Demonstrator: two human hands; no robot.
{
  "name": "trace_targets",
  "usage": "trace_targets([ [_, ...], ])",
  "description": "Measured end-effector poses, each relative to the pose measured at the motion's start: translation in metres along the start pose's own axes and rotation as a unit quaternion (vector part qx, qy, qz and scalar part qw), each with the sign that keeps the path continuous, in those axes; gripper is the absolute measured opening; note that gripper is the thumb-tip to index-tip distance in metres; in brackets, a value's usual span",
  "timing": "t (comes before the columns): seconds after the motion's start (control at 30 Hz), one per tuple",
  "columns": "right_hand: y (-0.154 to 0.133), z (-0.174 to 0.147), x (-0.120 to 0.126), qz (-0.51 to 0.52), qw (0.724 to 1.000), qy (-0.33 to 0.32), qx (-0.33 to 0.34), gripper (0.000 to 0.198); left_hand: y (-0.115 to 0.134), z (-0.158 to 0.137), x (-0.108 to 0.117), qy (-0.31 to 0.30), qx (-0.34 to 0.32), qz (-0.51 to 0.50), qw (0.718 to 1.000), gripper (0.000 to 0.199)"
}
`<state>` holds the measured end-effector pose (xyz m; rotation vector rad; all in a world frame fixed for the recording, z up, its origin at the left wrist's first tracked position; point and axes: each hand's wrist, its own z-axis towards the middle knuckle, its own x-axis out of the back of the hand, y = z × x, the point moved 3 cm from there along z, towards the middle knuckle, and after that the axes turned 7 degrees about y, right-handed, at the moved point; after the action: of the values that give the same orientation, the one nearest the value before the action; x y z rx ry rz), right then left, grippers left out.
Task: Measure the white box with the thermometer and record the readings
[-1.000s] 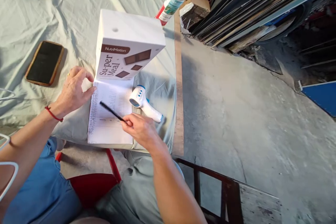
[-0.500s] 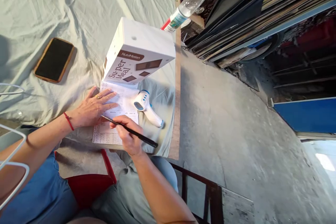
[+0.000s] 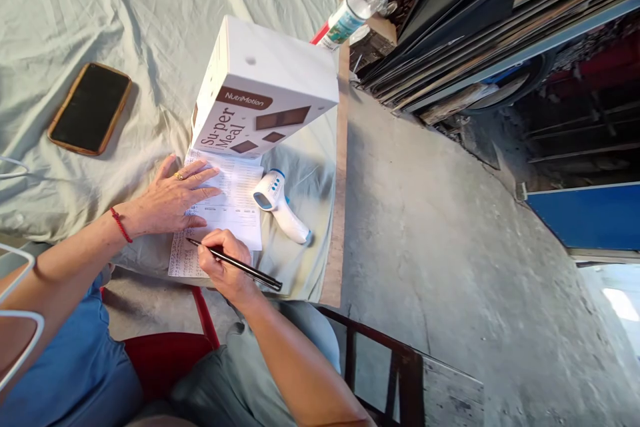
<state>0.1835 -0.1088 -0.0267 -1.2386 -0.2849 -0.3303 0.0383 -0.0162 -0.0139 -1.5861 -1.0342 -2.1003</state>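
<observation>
A printed sheet of paper lies on the cloth-covered table near its front edge. My left hand rests flat on the sheet's left part, fingers spread. My right hand grips a black pen, its tip touching the sheet's lower left area. A white "Su-per Meal" box stands just behind the sheet. A white and blue infrared thermometer lies to the right of the sheet.
A phone in a brown case lies face up at the left. A clear plastic bottle stands at the table's far right corner. Stacked boards line the right side above a concrete floor. A dark wooden chair sits below the table edge.
My right hand turned the pen over from pointing away and brought its tip down on the sheet. My left hand moved from the sheet's edge to lie flat on it.
</observation>
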Motion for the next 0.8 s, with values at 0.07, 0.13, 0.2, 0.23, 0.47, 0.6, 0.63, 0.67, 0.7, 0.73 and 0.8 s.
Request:
trace_targets([
  [0.07,-0.0002,0.0009,-0.0006,-0.003,1.0,-0.005,0.0,0.01,0.0003,0.0008,0.0012,-0.003,0.002,-0.002,1.0,0.054],
  [0.13,-0.0004,0.0011,-0.0008,-0.012,1.0,-0.009,0.008,0.011,0.0006,0.0014,0.0022,-0.005,0.003,-0.002,1.0,0.053],
  [0.2,-0.0007,0.0008,-0.0006,-0.018,1.0,-0.006,0.025,0.01,0.0006,0.0018,0.0025,-0.009,0.003,-0.002,1.0,0.054],
  [0.23,-0.0007,0.0006,-0.0003,-0.018,0.999,-0.002,0.033,0.01,0.0005,0.0019,0.0024,-0.011,0.003,-0.001,1.0,0.055],
  [0.47,0.0007,0.0,-0.0007,-0.012,1.0,-0.009,0.024,0.011,-0.0007,0.0019,0.0022,-0.014,0.005,-0.002,1.0,0.055],
  [0.6,-0.0003,0.0007,0.0005,-0.009,1.0,-0.004,0.01,0.011,-0.001,0.0025,0.0023,-0.016,0.005,-0.006,1.0,0.057],
  [0.63,-0.0001,0.0007,0.0007,-0.013,1.0,-0.004,0.003,0.011,-0.0013,0.0027,0.0022,-0.015,0.005,-0.008,1.0,0.056],
  [0.67,0.0002,0.0006,0.0006,-0.017,1.0,-0.004,-0.001,0.011,-0.0016,0.0028,0.0021,-0.016,0.005,-0.01,1.0,0.056],
  [0.7,0.0005,0.0005,0.0004,-0.021,1.0,-0.004,-0.003,0.011,-0.002,0.0029,0.0018,-0.017,0.006,-0.012,1.0,0.057],
  [0.73,0.0007,0.0004,0.0001,-0.022,1.0,-0.004,-0.002,0.011,-0.0023,0.003,0.0016,-0.017,0.006,-0.013,1.0,0.057],
  [0.8,0.0011,0.0002,-0.0005,-0.022,1.0,-0.003,0.003,0.011,-0.0028,0.003,0.0011,-0.016,0.005,-0.014,1.0,0.057],
])
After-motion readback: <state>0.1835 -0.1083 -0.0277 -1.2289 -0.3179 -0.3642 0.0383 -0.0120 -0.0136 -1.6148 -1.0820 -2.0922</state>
